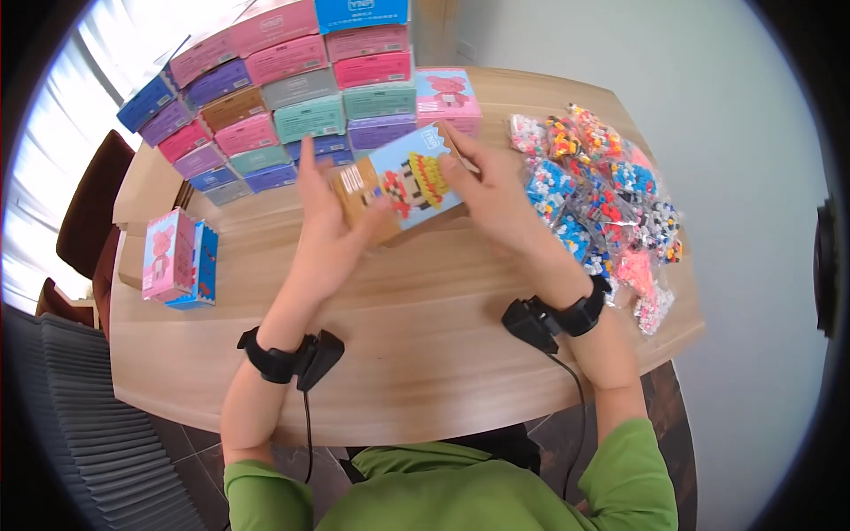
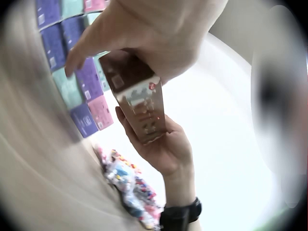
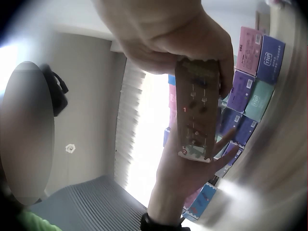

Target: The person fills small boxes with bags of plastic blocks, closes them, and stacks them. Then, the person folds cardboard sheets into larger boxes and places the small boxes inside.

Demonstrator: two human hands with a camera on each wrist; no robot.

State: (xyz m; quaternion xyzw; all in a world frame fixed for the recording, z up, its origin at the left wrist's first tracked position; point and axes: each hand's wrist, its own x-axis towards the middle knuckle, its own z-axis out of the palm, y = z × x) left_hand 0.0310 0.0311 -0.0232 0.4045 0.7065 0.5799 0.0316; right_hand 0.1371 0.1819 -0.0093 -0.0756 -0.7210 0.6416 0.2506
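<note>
A brown and light-blue box (image 1: 412, 181) with a yellow-hatted block figure on its front is held tilted above the table between both hands. My right hand (image 1: 500, 199) grips its upper right end, thumb on the front face. At the lower left end is my left hand (image 1: 329, 221), its thumb on the front and a finger extended upward beside the box. The left wrist view shows the narrow side of the box (image 2: 144, 110) between the two hands. In the right wrist view another narrow side of the box (image 3: 196, 108) faces the camera.
Stacked colourful boxes (image 1: 301, 88) stand at the back left of the table (image 1: 398, 354). A pink bear box (image 1: 447, 99) adjoins them. Bags of coloured bricks (image 1: 611, 203) lie at the right. At the left edge are a pink box (image 1: 168, 257) and a blue box (image 1: 205, 265).
</note>
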